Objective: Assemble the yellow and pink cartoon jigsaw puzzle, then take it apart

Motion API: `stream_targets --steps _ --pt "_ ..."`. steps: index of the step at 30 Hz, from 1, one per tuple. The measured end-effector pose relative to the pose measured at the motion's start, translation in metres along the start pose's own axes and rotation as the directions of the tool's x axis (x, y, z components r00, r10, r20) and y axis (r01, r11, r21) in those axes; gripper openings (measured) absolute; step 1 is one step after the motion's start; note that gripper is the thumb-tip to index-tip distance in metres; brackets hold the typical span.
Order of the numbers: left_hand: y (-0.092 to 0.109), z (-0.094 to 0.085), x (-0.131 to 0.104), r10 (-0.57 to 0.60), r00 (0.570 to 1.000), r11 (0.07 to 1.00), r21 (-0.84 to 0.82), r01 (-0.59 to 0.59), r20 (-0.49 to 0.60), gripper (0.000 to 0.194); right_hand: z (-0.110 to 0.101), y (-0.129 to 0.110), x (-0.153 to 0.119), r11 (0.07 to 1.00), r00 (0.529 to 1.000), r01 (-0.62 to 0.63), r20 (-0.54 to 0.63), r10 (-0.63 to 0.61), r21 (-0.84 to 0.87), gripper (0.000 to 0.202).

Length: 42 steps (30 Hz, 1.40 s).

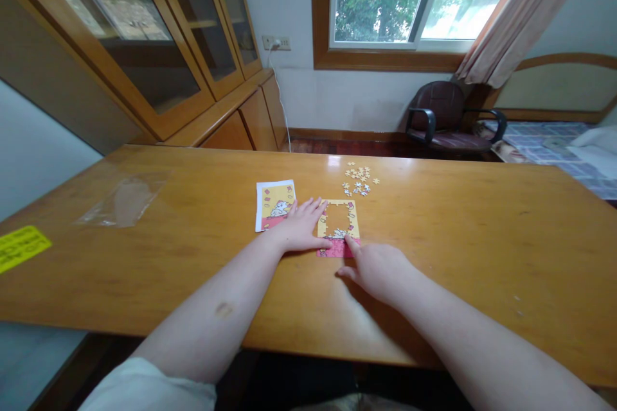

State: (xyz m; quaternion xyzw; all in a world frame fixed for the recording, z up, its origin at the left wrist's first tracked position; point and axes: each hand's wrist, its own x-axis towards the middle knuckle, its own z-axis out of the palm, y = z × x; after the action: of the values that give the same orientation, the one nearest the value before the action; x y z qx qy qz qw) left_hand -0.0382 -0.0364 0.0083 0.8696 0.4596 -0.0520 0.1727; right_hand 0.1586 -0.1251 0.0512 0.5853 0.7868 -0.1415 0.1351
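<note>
While the left hand [304,229], fingers spread, rests at the puzzle's [339,248] nine o'clock, the right hand [383,268] should press evenly near five o'clock; its thumb and index are apart.

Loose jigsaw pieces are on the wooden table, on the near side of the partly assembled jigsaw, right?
Not quite: the loose jigsaw pieces are on the wooden table, but on the far side of the partly assembled jigsaw, the head view shows.
</note>
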Motion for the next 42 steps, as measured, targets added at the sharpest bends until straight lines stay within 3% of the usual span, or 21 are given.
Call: stream_targets --steps 25,42 --pt "-0.0005 0.0015 0.0009 0.003 1.0 1.0 0.001 -0.003 -0.003 0.108 0.0036 -0.001 0.0049 1.0 1.0 0.003 -0.027 -0.002 0.028 0.074" --pt "-0.0001 0.005 0.0026 -0.008 1.0 1.0 0.018 0.009 -0.015 0.11 0.0041 0.001 0.0083 0.998 0.996 -0.061 -0.062 0.06 -0.009 0.077"
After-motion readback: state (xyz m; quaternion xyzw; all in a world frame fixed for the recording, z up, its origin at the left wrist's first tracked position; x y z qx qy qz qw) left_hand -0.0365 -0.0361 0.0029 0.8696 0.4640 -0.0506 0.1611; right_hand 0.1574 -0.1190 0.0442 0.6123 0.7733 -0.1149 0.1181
